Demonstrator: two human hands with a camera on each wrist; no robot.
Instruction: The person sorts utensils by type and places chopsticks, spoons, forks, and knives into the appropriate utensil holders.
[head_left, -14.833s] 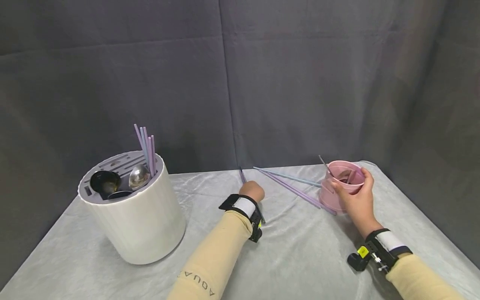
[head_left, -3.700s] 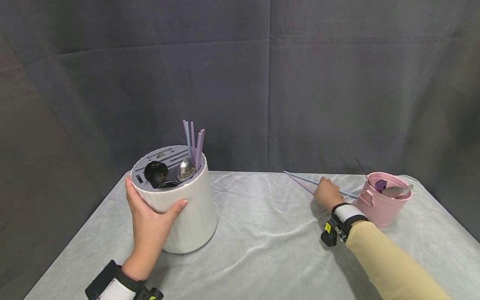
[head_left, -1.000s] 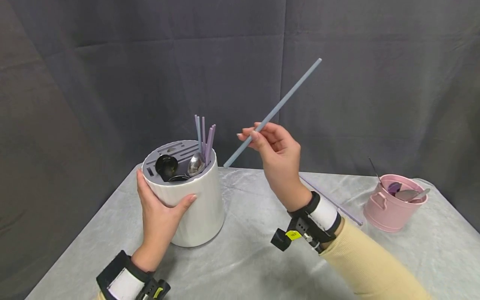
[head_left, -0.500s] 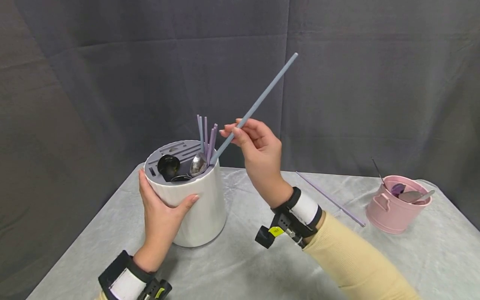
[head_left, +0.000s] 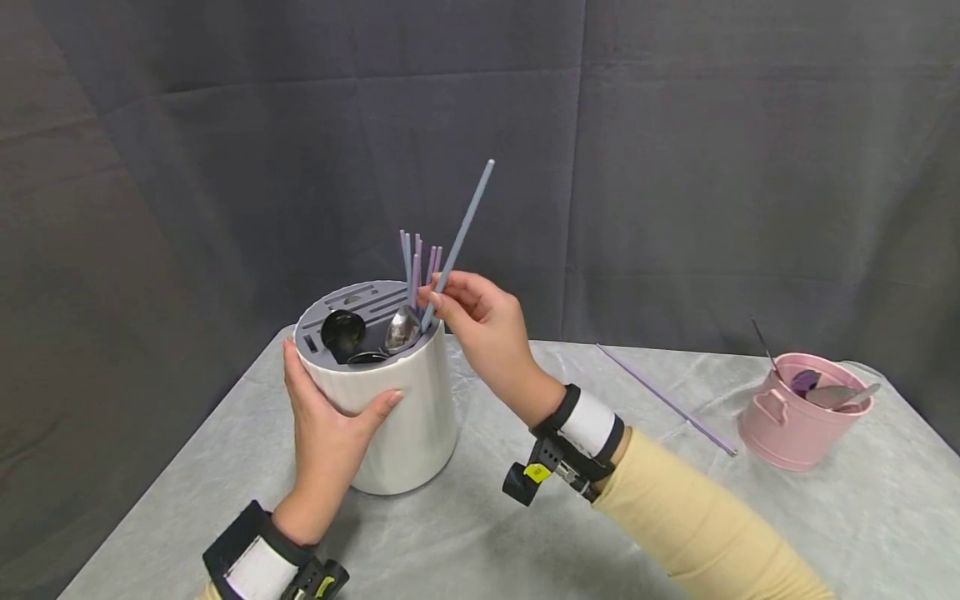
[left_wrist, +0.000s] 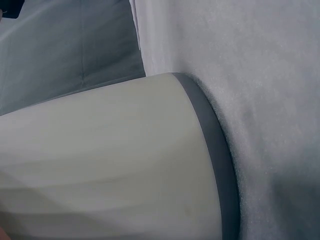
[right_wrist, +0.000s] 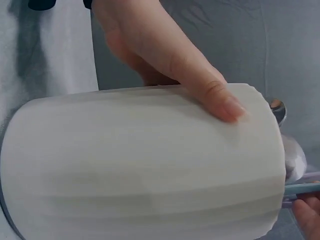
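My left hand (head_left: 322,437) grips the side of a white utensil holder (head_left: 408,433), thumb across the front and fingers at the left rim. Between thumb and fingers, my right hand (head_left: 487,337) pinches a blue chopstick (head_left: 471,212). It leans to the right, its lower end at the right part of the holder's grey slotted top (head_left: 315,329). Several purple and blue chopsticks (head_left: 414,279) stand in the holder behind those fingers. Beside them are a metal spoon (head_left: 403,329) and a black ladle (head_left: 343,332). In the right wrist view, the blue chopstick (right_wrist: 302,188) is beside the right fingertips (right_wrist: 309,215).
One purple chopstick (head_left: 667,400) lies slantwise on the grey cloth-covered table (head_left: 585,542), right of the right wrist. Farther right, a pink bucket (head_left: 795,433) holds metal and purple utensils. A dark grey curtain (head_left: 675,167) hangs behind.
Earlier, the right hand was at a chopstick on the table; it has brought the blue one left and down to the holder, now steeper. The left hand stays on the holder.
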